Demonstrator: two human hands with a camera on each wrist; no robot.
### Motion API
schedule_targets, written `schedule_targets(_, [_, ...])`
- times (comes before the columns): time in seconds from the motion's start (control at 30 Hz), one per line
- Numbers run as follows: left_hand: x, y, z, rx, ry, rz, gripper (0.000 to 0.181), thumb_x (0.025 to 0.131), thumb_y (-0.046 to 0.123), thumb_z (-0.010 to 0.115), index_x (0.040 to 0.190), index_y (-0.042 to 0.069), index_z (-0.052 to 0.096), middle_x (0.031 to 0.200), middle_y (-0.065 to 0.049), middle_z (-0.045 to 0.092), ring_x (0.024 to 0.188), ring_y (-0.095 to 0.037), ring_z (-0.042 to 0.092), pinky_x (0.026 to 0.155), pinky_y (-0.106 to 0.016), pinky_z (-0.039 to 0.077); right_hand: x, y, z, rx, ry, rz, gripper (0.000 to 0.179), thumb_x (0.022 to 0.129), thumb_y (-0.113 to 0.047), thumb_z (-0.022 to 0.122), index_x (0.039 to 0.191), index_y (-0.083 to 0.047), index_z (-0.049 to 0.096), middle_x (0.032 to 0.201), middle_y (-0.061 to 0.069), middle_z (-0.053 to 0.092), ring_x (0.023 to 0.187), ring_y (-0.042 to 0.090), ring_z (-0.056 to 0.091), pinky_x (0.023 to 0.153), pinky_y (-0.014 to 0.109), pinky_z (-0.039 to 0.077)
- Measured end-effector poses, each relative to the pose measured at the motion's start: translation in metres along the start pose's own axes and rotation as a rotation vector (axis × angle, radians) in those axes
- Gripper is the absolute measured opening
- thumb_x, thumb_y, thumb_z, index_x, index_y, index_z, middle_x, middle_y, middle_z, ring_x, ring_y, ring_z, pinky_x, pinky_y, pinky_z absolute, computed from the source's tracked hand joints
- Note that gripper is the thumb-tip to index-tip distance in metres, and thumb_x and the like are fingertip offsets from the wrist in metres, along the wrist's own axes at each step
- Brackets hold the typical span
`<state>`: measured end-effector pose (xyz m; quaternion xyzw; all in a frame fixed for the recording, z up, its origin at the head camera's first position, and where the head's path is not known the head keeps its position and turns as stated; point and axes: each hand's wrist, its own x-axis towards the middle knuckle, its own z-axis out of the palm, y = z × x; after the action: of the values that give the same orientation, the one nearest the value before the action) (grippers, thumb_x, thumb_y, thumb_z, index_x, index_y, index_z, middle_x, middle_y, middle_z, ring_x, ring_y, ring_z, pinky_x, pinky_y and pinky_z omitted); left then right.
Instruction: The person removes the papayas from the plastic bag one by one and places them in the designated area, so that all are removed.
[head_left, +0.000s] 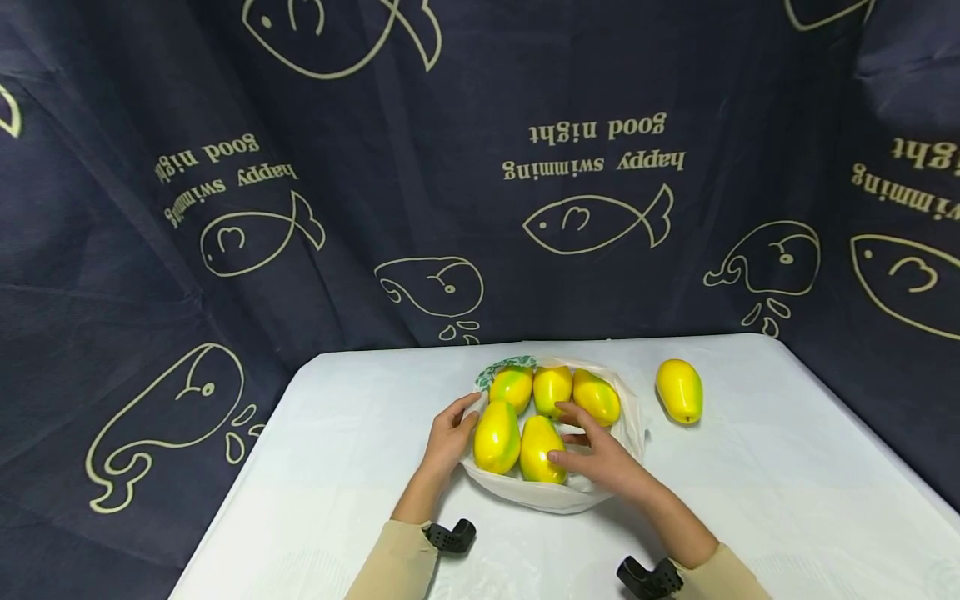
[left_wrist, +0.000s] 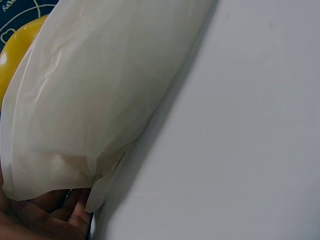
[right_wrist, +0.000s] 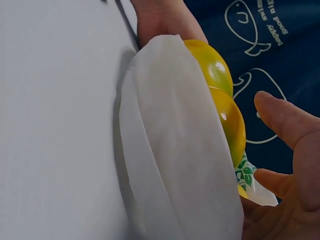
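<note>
Several glossy yellow mangoes [head_left: 497, 437] with green patches sit in a white plastic bag [head_left: 540, 497] on the table, its mouth spread wide. Green leaf print shows on the bag's far left rim. At the left side of the bag my left hand [head_left: 450, 433] holds the rim between thumb and fingers; the left wrist view shows bag film over part of those fingers. Above the bag's right half is my right hand [head_left: 600, 454], fingers spread and loosely bent, close to the near right mango [head_left: 542, 450]. In the right wrist view its thumb stands away from the fruit.
One more yellow mango [head_left: 679, 392] lies on the white table [head_left: 787, 492], right of the bag. A dark blue cloth [head_left: 480, 175] with fish and whale drawings hangs behind the table and at both sides. Black wrist devices [head_left: 450, 537] sit at both sleeves.
</note>
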<state>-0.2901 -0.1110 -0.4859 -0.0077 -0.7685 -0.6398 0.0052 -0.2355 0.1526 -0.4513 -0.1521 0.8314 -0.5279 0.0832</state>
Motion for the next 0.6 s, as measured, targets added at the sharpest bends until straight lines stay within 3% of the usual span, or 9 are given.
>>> schedule_targets(0.37, [0.0, -0.001, 0.0, 0.003, -0.001, 0.002, 0.036, 0.101, 0.018, 0.055, 0.137, 0.02, 0.061, 0.155, -0.008, 0.046, 0.151, -0.03, 0.033, 0.125, -0.05, 0.027, 0.005, 0.006, 0.01, -0.01, -0.025, 0.018, 0.081, 0.089, -0.033, 0.074, 0.155, -0.013, 0.03, 0.156, 0.023, 0.037, 0.14, 0.045, 0.042, 0.115, 0.06, 0.037])
schedule_targets(0.6, [0.002, -0.003, 0.0, 0.006, -0.004, 0.006, 0.036, 0.101, 0.018, 0.054, 0.137, 0.021, 0.061, 0.156, -0.008, 0.046, 0.151, -0.03, 0.033, 0.125, -0.05, 0.027, 0.006, 0.005, 0.013, -0.029, -0.043, 0.029, 0.078, 0.089, -0.035, 0.075, 0.153, -0.018, 0.035, 0.159, 0.018, 0.035, 0.137, 0.047, 0.044, 0.112, 0.063, 0.039])
